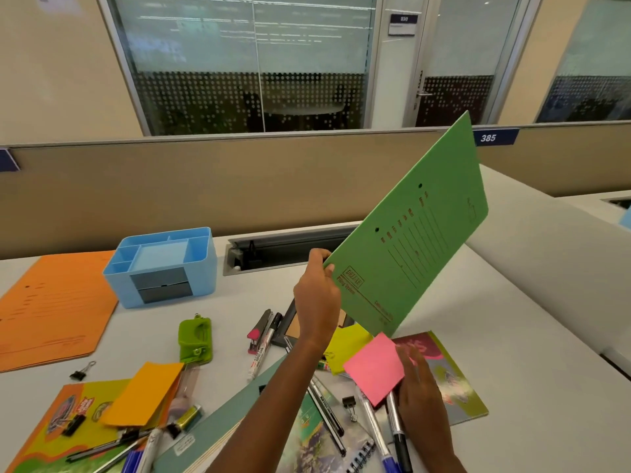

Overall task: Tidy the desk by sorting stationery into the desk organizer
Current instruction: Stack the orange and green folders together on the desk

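Observation:
A light blue desk organizer point(164, 268) with open compartments and grey drawers stands at the back left of the desk. My left hand point(316, 295) grips the lower corner of a green file folder point(416, 233) and holds it tilted up off the desk. My right hand point(421, 387) pinches a pink sticky-note pad point(374, 368) just above the clutter. Loose stationery lies below: a yellow note pad point(348, 346), an orange note pad point(143, 394), a white marker point(263, 349), a pink stapler point(254, 337), a green hole punch point(195, 339) and several pens point(327, 414).
An orange folder point(51, 302) lies flat at the left. A binder clip point(82, 372) sits near it. Colourful notebooks point(454, 380) lie under the clutter. A cable slot point(283, 247) opens behind the organizer, before a beige partition point(205, 186). A raised divider point(546, 268) bounds the right.

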`<state>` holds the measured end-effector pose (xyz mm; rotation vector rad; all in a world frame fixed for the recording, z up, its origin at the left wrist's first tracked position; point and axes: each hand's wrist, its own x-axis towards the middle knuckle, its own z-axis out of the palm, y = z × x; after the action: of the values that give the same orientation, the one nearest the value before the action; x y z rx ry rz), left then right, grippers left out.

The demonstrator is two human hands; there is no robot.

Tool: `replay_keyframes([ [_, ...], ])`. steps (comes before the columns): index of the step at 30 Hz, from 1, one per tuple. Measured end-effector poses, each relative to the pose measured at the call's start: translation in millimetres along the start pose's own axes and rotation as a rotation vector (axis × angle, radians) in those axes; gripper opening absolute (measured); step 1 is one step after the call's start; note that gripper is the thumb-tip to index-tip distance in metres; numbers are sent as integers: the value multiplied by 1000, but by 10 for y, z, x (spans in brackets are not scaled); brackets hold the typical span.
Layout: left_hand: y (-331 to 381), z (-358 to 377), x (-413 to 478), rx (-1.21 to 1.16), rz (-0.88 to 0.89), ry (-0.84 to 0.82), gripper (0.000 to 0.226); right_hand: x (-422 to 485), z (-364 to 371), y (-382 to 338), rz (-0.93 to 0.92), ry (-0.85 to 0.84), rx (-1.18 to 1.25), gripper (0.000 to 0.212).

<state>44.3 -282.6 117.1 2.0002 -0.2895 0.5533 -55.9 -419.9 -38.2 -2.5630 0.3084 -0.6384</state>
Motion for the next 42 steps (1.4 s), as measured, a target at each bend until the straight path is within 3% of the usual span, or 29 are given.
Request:
replay_keyframes([
  [5, -84, -223, 80, 27, 19, 121, 15, 41, -54, -41, 166, 36, 206, 58],
  [10, -183, -388, 181, -27, -53, 220, 16, 344, -290, -310, 272, 65, 424, 38],
  [19, -412, -612, 197, -417, -555, 140, 8, 881, -381, -608, 597, -125, 1150, 37],
  [23, -521, -775, 185, -560, -707, 123, 11, 970, -432, -625, 586, -220, 1174, 33],
  [27, -740, -886, 150, -560, -812, 46, 13, 1056, -406, -655, 629, -327, 1268, 37],
  [30, -882, -958, 99, -552, -851, -38, 9, 1055, -388, -709, 608, -368, 1272, 77],
  [31, -924, -986, 83, -567, -863, -73, 9, 1048, -370, -724, 586, -367, 1256, 76],
  [34, -1037, -1081, 43, -623, -896, -173, 11, 1051, -321, -746, 538, -322, 1203, 44],
  [42, -1265, -1285, 86, -552, -834, -230, 23, 1016, -335, -975, 429, -338, 1128, 47],
])
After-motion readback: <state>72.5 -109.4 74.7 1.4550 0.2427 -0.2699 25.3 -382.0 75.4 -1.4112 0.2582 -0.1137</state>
